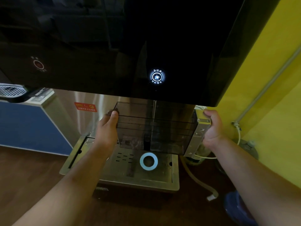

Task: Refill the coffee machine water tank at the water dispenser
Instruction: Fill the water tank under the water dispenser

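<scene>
Smoky clear plastic, the water tank (154,128) hangs under the black water dispenser (130,46), held level above the metal drip tray (135,170). Its long axis runs left to right between the two hands. The left hand (107,128) is curled round the left end, thumb on the near face, and the right hand (211,128) is wrapped round the silver panel on the right end, so each hand is closed on its own end and neither is nearer than the other. A thin stream of water (154,111) falls from under the lit button (156,77) into the tank a little right of its middle. Water is only pooling at the bottom, so filling looks barely begun; keeping the open top under that stream is what matters next.
</scene>
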A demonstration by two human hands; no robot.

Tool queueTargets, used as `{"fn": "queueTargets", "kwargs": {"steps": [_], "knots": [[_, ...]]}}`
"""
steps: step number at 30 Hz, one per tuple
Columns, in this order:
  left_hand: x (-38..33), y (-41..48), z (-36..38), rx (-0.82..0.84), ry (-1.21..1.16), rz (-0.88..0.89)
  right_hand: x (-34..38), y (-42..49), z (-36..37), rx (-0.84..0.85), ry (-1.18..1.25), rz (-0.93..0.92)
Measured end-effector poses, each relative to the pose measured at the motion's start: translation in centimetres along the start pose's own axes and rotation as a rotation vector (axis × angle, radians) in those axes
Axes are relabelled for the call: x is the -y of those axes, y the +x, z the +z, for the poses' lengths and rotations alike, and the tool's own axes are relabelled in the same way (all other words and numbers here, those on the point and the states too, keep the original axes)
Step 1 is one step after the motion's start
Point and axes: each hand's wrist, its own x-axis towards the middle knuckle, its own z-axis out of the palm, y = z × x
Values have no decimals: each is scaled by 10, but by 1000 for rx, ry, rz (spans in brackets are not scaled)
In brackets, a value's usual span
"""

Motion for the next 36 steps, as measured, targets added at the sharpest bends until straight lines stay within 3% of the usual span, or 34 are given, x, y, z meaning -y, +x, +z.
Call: {"fn": "queueTargets", "kwargs": {"steps": [36], "knots": [[-15, -9, 4, 20, -33, 15, 1, 2, -5, -68, 32, 25]]}}
